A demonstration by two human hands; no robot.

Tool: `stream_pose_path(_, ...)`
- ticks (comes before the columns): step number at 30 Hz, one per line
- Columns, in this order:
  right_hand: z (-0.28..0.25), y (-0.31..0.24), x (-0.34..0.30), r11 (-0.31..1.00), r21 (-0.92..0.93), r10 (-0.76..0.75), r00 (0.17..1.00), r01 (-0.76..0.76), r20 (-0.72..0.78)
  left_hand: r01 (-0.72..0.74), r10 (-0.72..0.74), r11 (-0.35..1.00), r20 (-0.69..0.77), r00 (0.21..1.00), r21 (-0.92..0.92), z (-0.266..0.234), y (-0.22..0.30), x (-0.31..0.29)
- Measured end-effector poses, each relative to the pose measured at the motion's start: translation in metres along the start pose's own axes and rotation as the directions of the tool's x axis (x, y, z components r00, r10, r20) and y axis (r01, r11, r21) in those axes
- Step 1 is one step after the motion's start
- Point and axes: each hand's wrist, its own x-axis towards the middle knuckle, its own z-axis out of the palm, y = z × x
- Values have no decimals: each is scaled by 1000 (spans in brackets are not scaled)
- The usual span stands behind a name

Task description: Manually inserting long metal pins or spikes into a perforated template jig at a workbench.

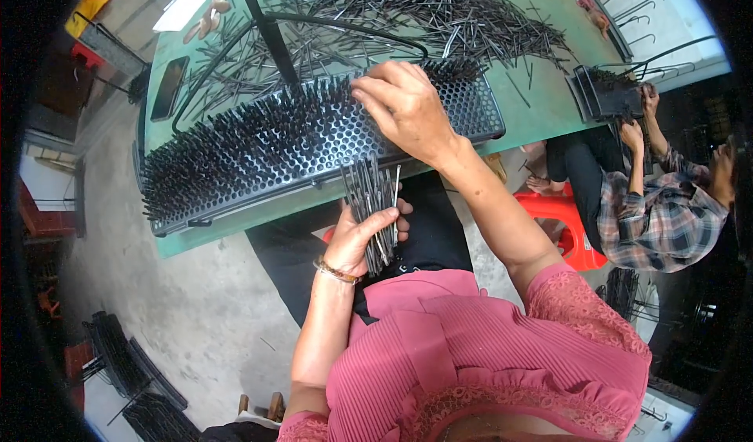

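Observation:
My left hand point(353, 242) is closed round a bundle of thin dark metal rods point(373, 195), held nearly upright just in front of the table edge. A long black rack with a perforated top point(471, 106) lies tilted along that edge. Many short dark rods point(235, 148) stand up in its holes, densest on the left side. My right hand point(412, 109) is over the rack, right of its middle. Its thumb and fingers are drawn together in a pinch beside the standing rods; whatever is between the fingertips is hidden.
Loose rods point(416, 7) are heaped on the green table point(525, 116). A black post point(267, 30) rises behind the rack. A phone point(169, 89) and white paper point(187, 7) lie to the left. At right a co-worker in a plaid shirt point(655, 214) handles a smaller rack point(608, 93), near a red stool point(576, 234).

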Motion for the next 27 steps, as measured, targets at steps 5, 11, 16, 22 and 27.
stream_pose_path(5,-2,-5,5,998,-21,-56,994,58,94,-2,1,1000,-61,998,-12,4,2,-1)
stream_pose_path(11,-10,-7,-1,997,34,62,998,-63,12,-65,66,998,-55,996,19,-2,-2,-3)
stream_pose_path(16,-45,-29,-18,831,179,353,747,-527,563,-119,119,993,-44,992,5,0,3,-4)
stream_pose_path(22,-43,-31,-40,310,442,381,536,-842,753,-157,157,987,1,988,26,8,5,-8)
stream_pose_path(27,-51,-23,-28,279,455,513,532,-845,673,-107,104,989,-32,994,-102,4,2,-7)
